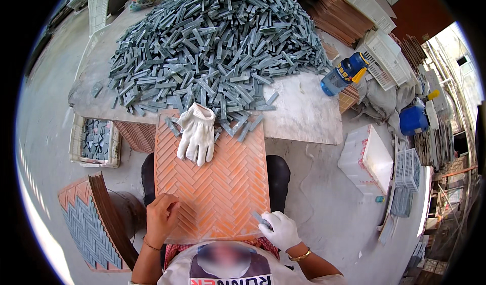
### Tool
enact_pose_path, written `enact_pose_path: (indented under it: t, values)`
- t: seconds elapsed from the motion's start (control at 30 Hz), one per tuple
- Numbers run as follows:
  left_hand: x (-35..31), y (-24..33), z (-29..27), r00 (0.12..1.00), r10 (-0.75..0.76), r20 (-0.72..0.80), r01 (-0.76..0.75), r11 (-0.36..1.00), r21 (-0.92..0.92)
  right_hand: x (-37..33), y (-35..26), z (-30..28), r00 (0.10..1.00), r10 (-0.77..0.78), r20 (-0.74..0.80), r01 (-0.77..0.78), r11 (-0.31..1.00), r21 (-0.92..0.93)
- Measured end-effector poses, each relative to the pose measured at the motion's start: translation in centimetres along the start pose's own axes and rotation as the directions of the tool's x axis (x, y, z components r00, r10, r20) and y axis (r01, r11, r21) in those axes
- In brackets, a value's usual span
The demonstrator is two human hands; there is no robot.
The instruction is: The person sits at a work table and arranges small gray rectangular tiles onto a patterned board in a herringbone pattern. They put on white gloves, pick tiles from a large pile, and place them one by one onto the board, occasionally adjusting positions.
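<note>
An orange mold tray with herringbone grooves lies across my lap, its far end at the worktable. My bare left hand is at the tray's near left edge with its fingers curled in; whatever they hold, if anything, is hidden. At the near right corner my right hand, in a white glove, pinches a grey stone strip. The tray's grooves hold no strips in the near and middle parts. A loose white glove lies on the far part of the tray, with several grey strips around it.
A large heap of grey strips covers the worktable. A blue bottle stands at its right. On the left are a crate of strips and a filled mold tray. A white box stands right.
</note>
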State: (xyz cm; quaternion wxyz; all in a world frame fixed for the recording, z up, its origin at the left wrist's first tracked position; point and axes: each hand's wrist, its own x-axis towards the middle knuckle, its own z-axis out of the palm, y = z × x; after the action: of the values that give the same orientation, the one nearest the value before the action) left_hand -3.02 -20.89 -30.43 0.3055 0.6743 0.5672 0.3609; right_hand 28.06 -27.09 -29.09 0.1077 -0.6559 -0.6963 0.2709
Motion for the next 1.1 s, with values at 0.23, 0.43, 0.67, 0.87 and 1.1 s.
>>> enact_pose_path:
  t: [0.23, 0.43, 0.67, 0.87, 1.1]
  values:
    - [0.3, 0.2, 0.4, 1.0, 0.013, 0.016, -0.013, 1.0, -0.003, 0.1, -0.2, -0.1, 0.999, 0.021, -0.032, -0.019, 0.999, 0.047]
    - [-0.3, -0.1, 0.4, 1.0, -0.017, -0.001, 0.017, 1.0, -0.009, 0.2, -0.3, 0.2, 0.998, 0.021, -0.061, -0.018, 0.999, 0.05]
    - [-0.4, -0.3, 0.2, 1.0, 0.0, -0.008, 0.0, 1.0, 0.009, 0.1, 0.0, -0.2, 0.995, -0.084, -0.057, 0.085, 0.996, 0.025]
    - [-0.3, -0.3, 0.3, 1.0, -0.016, -0.011, 0.016, 1.0, -0.017, 0.8, 0.3, -0.7, 0.997, -0.072, 0.03, 0.073, 0.996, -0.046]
    - [-0.8, -0.6, 0.2, 0.998, -0.058, -0.014, 0.058, 0.998, -0.009, 0.6, -0.6, 0.0, 0.994, -0.087, -0.07, 0.081, 0.993, -0.086]
